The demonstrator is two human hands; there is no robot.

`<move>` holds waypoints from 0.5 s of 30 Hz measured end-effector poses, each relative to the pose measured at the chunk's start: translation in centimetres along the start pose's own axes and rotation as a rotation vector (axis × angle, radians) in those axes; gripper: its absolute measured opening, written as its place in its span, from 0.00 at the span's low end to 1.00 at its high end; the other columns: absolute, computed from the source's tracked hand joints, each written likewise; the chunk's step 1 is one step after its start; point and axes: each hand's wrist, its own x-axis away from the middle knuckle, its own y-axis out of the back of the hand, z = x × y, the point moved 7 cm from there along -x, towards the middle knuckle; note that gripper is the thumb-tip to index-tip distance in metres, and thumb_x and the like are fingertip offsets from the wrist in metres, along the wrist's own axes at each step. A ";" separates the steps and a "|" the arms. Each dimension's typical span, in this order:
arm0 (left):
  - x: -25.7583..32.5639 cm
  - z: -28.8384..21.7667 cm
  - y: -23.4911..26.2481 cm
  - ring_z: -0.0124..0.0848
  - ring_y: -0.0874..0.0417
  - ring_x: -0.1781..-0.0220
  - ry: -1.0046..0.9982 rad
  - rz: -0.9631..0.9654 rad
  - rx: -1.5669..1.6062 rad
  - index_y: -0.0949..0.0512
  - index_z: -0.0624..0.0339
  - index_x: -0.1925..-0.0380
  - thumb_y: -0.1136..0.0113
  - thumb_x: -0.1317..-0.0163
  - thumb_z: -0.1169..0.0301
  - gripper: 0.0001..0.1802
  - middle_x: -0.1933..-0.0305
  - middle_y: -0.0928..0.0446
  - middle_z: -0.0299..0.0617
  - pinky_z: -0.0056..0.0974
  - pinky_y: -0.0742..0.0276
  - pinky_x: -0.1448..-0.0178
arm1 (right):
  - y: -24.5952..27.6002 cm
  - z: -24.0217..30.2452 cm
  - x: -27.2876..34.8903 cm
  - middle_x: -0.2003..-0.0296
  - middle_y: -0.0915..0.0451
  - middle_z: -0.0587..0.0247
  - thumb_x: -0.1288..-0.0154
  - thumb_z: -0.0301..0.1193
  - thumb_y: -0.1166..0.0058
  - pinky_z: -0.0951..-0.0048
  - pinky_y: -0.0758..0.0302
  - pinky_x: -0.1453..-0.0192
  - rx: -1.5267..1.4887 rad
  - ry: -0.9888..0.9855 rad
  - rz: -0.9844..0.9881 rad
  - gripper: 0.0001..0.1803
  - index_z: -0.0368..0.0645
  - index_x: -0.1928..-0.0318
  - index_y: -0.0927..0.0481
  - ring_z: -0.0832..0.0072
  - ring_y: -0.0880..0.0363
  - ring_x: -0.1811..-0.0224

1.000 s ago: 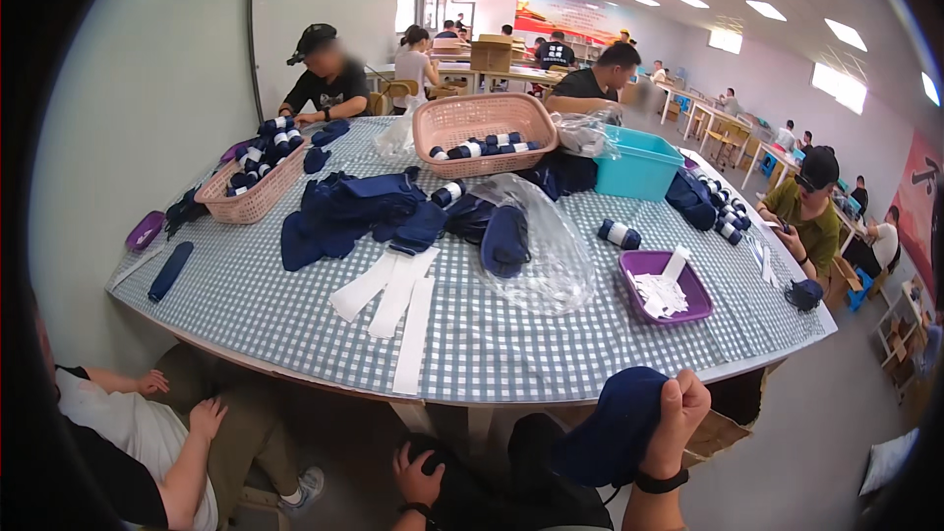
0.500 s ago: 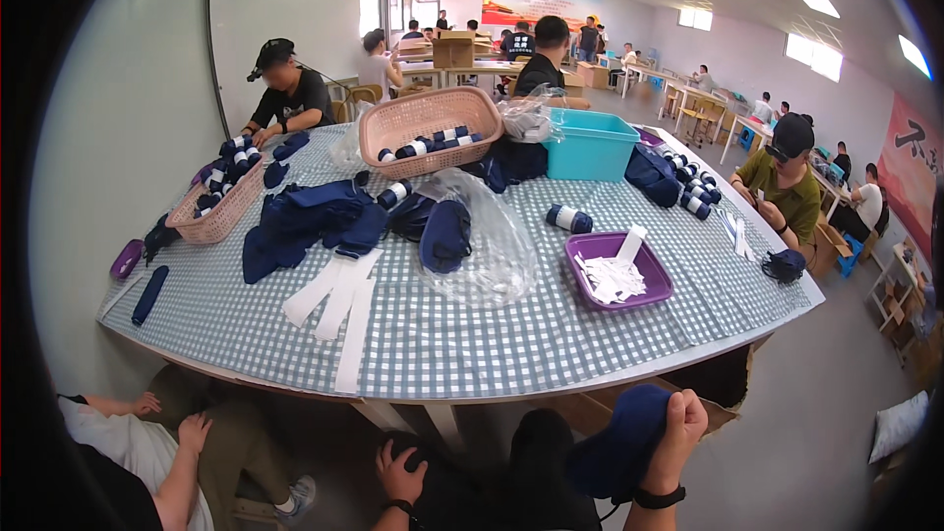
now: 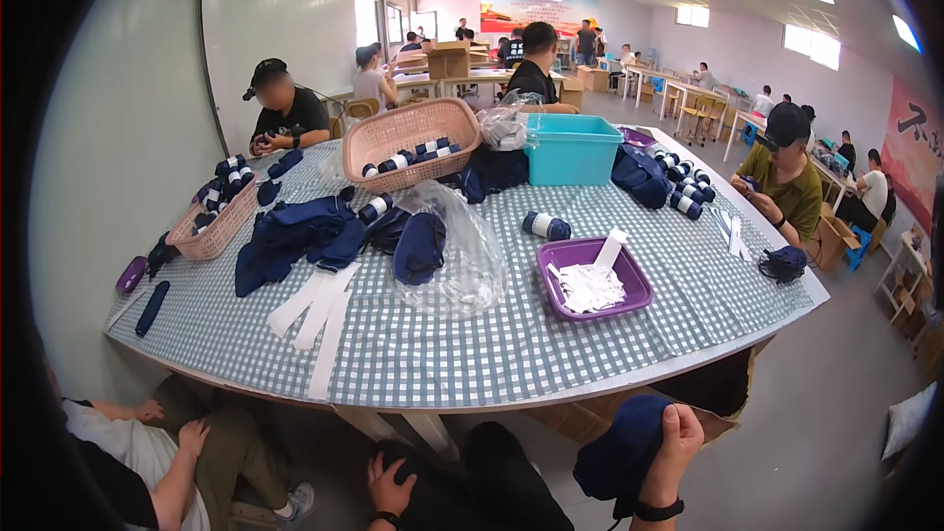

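In my right hand is a navy cloth piece with a rounded edge, pinched along its right side. It hangs in front of the table's near edge, a thin dark cord below it. Whether it is a pouch or a cap I cannot tell. My left hand lies on my dark-trousered knee with its fingers spread, holding nothing. On the table stands a purple tray of white paper strips. Left of it lie a clear plastic bag, a navy pouch-like piece and long white strips.
A checked cloth covers the table. Two pink baskets hold navy rolls with white bands; a turquoise bin stands at the back. A person sits close on my left; others work at the far left and right.
The view has shifted a little. My right hand still holds the navy cloth piece, and my left hand remains on my knee. The far-left person's hands have moved off the basket.
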 end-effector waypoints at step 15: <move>0.7 -1.7 -0.7 0.58 0.49 0.21 0.008 0.128 -0.033 0.19 0.45 0.43 0.29 0.47 0.59 0.28 0.23 0.44 0.56 0.56 0.47 0.22 | 2.6 -4.3 -1.5 0.77 0.27 0.75 0.36 0.30 0.33 0.82 0.38 0.68 0.051 -0.053 0.142 0.13 0.36 0.72 0.21 0.88 0.34 0.74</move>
